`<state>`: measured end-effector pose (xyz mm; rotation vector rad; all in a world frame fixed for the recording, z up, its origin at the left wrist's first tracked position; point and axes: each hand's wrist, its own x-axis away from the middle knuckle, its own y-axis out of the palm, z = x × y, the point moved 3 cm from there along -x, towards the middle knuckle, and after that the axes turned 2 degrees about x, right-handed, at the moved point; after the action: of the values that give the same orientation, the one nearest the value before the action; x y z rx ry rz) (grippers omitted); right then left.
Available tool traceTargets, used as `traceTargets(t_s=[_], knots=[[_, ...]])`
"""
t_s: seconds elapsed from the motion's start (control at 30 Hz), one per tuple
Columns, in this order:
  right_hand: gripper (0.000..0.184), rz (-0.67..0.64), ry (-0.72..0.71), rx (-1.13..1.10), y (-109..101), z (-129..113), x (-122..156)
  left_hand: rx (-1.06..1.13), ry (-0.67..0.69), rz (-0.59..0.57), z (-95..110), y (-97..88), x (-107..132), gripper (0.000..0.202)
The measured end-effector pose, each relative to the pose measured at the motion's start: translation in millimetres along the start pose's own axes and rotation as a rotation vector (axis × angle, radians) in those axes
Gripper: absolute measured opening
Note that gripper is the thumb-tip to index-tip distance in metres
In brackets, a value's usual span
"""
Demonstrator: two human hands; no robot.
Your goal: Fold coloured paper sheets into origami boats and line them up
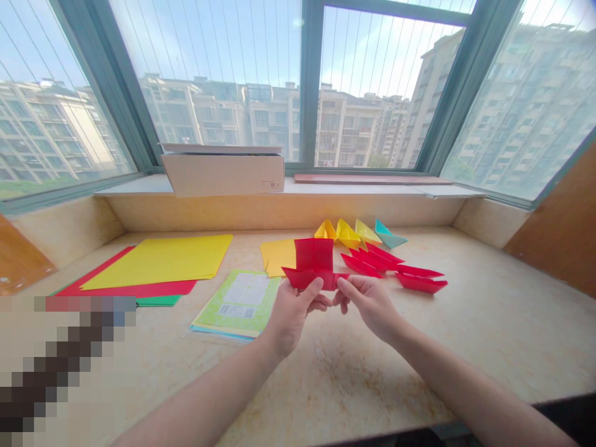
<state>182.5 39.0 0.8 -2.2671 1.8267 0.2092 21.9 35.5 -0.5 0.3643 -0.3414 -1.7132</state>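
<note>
Both hands hold a partly folded red paper (314, 262) up above the stone sill top (488, 323), near its middle. My left hand (293, 310) pinches the lower left edge with the thumb on top. My right hand (367, 301) pinches the lower right edge, fingers curled. Just beyond the right hand lie several finished red paper boats (400, 273). Behind them stand yellow paper boats (347, 233) and one teal boat (388, 236). A yellow square sheet (278, 256) lies flat behind the held paper.
A stack of large yellow, red and green sheets (158, 264) lies at the left. A green paper packet (239, 301) sits left of my hands. A white cardboard box (223, 171) rests on the window ledge. A blurred patch covers the lower left corner.
</note>
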Motion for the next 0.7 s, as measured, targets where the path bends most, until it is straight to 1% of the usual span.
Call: traceTargets(t_s=[0.07,0.13,0.2,0.27,0.37,0.53,0.6,0.7], knots=[[0.042,0.042,-0.012,0.002,-0.4,0.8,0.2,0.086,-0.048,-0.044,-1.5,3.7,1.8,0.036],[0.041,0.080,-0.022,-0.007,-0.5,1.3,0.1,0.151,-0.075,-0.049,-2.8,5.8,3.6,0.036],[0.041,0.104,-0.026,-0.025,0.5,1.9,-0.2,0.190,-0.095,-0.057,-4.6,7.5,5.3,0.035],[0.041,0.108,-0.020,-0.032,2.9,2.8,-0.1,0.195,-0.111,-0.103,-7.0,9.9,7.0,0.032],[0.044,0.076,0.003,0.000,8.2,5.8,1.2,0.127,-0.098,-0.153,-11.6,12.0,7.8,0.025],[0.044,0.102,0.017,0.100,9.5,10.9,4.9,-0.003,-0.039,-0.055,-16.5,6.6,3.0,0.026],[0.042,0.085,0.011,0.117,7.9,9.9,5.0,-0.031,-0.016,-0.051,-15.2,5.3,1.5,0.026],[0.036,0.048,-0.023,0.091,2.9,3.7,3.0,-0.102,-0.014,-0.085,-11.4,5.1,1.3,0.025]])
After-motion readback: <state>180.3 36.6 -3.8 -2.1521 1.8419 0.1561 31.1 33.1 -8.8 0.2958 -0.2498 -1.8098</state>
